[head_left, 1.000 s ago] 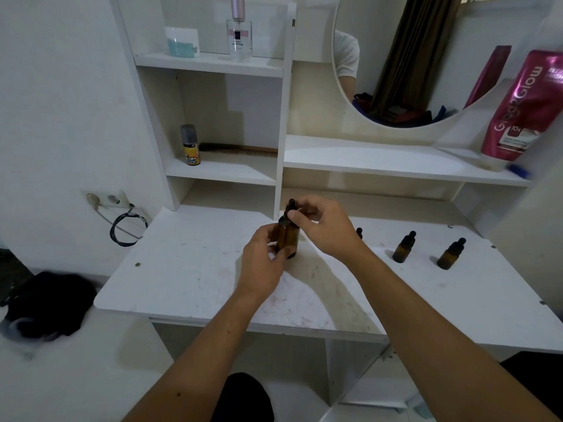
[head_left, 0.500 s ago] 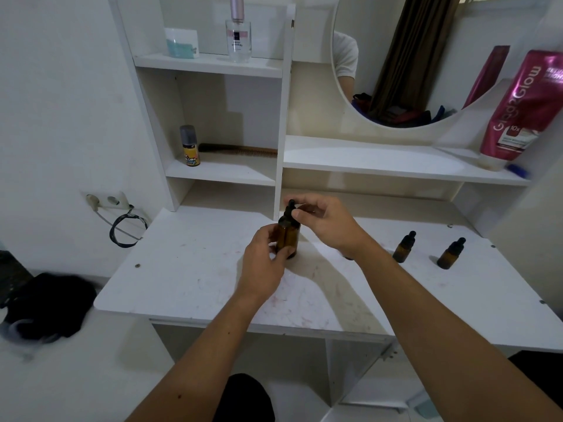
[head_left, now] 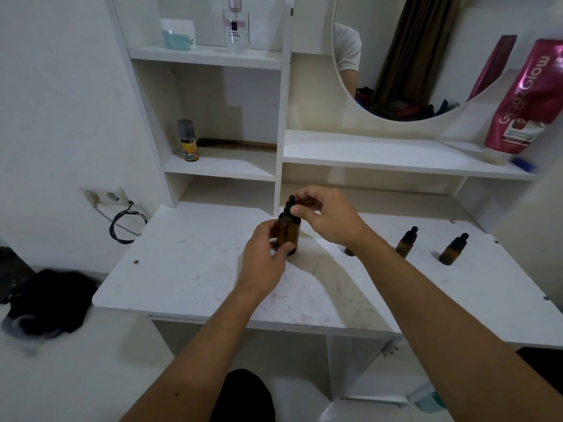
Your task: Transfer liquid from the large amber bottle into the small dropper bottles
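The large amber bottle [head_left: 288,234] stands upright on the white table [head_left: 195,269], near its middle. My left hand [head_left: 264,260] grips the bottle's body from the left. My right hand [head_left: 326,216] pinches its black dropper cap [head_left: 289,205] from the right. Two small amber dropper bottles with black caps stand at the right: one [head_left: 406,242] and another [head_left: 453,249]. A third small bottle [head_left: 349,251] is mostly hidden behind my right wrist.
White shelves rise behind the table with a yellow spray can [head_left: 189,141], a comb [head_left: 240,145] and a clear perfume bottle [head_left: 236,25]. A pink tube [head_left: 527,99] leans at the right below a round mirror [head_left: 405,56]. A wall socket with a black cable [head_left: 122,220] sits left.
My right hand has shifted slightly on the dropper cap, hiding more of the third small bottle. The large bottle and my left hand have stayed in place.
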The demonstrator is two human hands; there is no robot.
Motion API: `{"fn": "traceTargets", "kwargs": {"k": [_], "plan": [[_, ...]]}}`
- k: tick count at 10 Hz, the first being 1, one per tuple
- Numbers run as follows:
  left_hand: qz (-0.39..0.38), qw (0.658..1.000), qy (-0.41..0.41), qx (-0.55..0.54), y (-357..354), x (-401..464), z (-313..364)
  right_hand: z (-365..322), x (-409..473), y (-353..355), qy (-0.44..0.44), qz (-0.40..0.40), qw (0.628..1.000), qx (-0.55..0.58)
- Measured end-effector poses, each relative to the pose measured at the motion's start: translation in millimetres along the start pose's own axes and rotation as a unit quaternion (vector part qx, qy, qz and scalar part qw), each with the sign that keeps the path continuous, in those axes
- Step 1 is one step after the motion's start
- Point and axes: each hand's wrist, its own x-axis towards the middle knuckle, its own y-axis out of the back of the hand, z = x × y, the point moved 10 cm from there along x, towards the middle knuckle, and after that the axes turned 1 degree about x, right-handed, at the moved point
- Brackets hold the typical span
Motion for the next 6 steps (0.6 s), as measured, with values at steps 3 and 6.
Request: {"fn": "traceTargets", "kwargs": {"k": [3, 6], "plan": [[0.007, 1.0, -0.008, 0.005, 0, 2, -3, 2, -10, -3, 0.001, 0.093, 0.996, -0.01], [0.009, 1.0, -0.007, -0.01, 1, -3, -1, 4, -23, -3, -0.016, 0.116, 0.992, 0.044]]}}
